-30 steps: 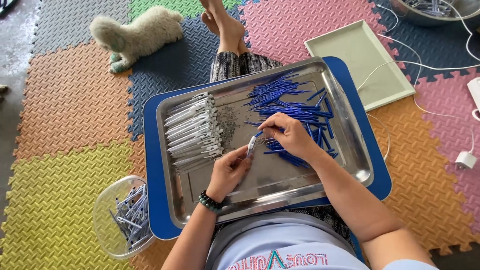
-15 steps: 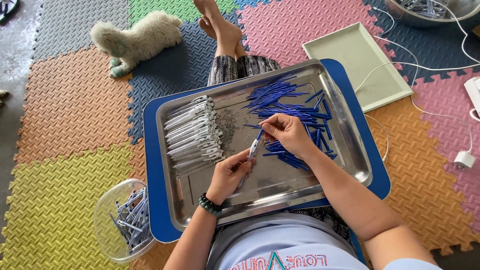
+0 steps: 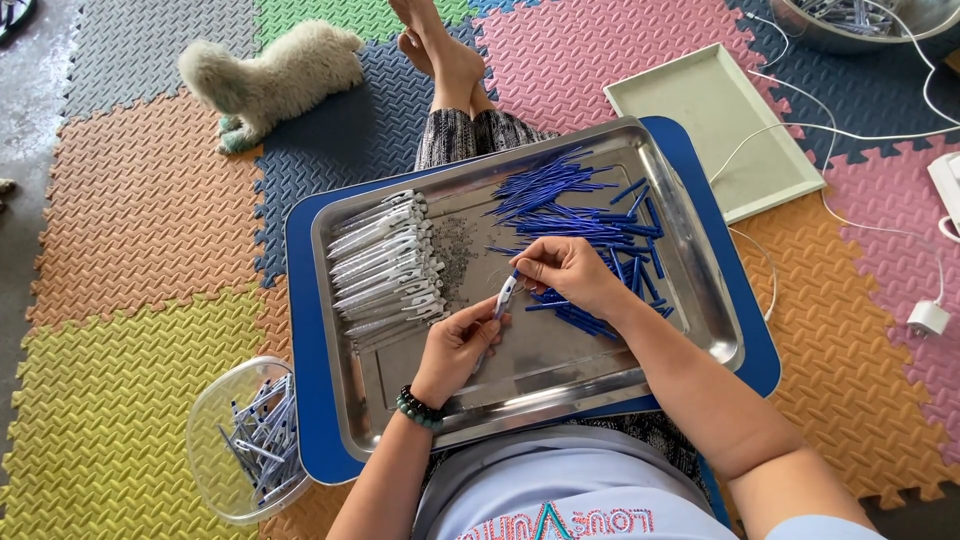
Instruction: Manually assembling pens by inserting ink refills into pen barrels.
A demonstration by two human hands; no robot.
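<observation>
A steel tray [image 3: 700, 310] rests on a blue tray [image 3: 300, 330] across my lap. My left hand [image 3: 455, 345] grips the lower end of a white pen barrel [image 3: 503, 298] over the tray's middle. My right hand [image 3: 568, 272] pinches the barrel's upper end, its fingers closed around it. A stack of white pen barrels [image 3: 385, 265] lies at the tray's left. Loose blue refills [image 3: 580, 210] are heaped at the tray's right, just beyond my right hand. A patch of small grey springs [image 3: 455, 250] lies between the two piles.
A clear plastic tub [image 3: 240, 440] of assembled pens sits on the mat at lower left. A pale green tray [image 3: 720, 125] lies at upper right, with white cables and a charger [image 3: 925, 318] beside it. A fluffy white dog [image 3: 270, 75] lies at upper left. My feet [image 3: 440, 45] stretch ahead.
Both hands have stayed together over the tray's middle, working on the same white barrel. The barrel has tilted slightly more upright between them.
</observation>
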